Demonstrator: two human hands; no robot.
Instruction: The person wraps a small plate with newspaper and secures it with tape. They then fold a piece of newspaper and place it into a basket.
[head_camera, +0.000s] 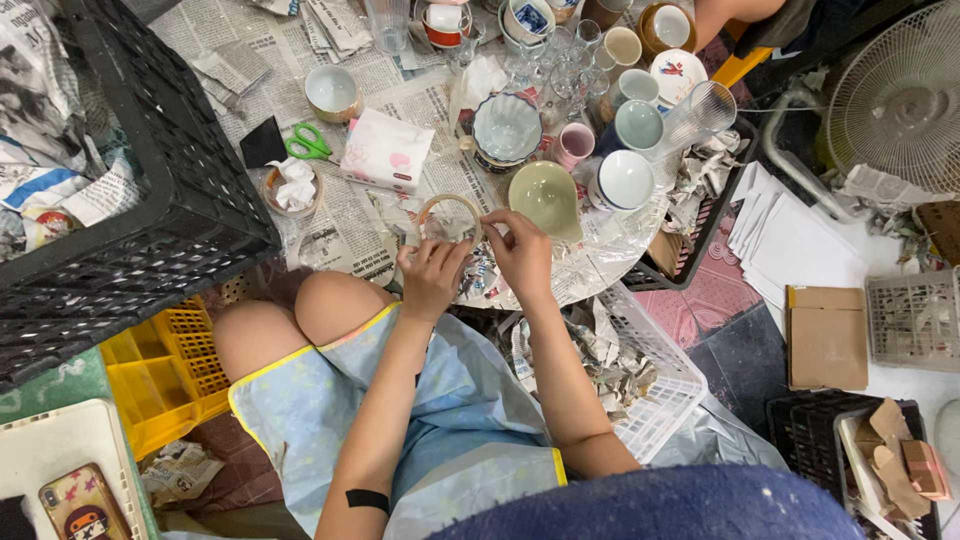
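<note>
The roll of tape (449, 214) sits on the newspaper-covered table (350, 215), just past the person's knees; it is the thing both hands are busy with. The left hand (432, 277) is on the near side of the roll, fingers curled up to it; the right hand (520, 255) is at the roll's right edge, fingertips pinched at the rim, as if holding the tape end, though what is in the pinch is too small to tell. The ring faces up, its hole open to the camera; both hands are about equally close. Right of the roll is a pale green bowl (545, 197); left of the roll lie green scissors (310, 143) and a pink tissue pack (385, 150); beyond the roll stand many cups (625, 180).
</note>
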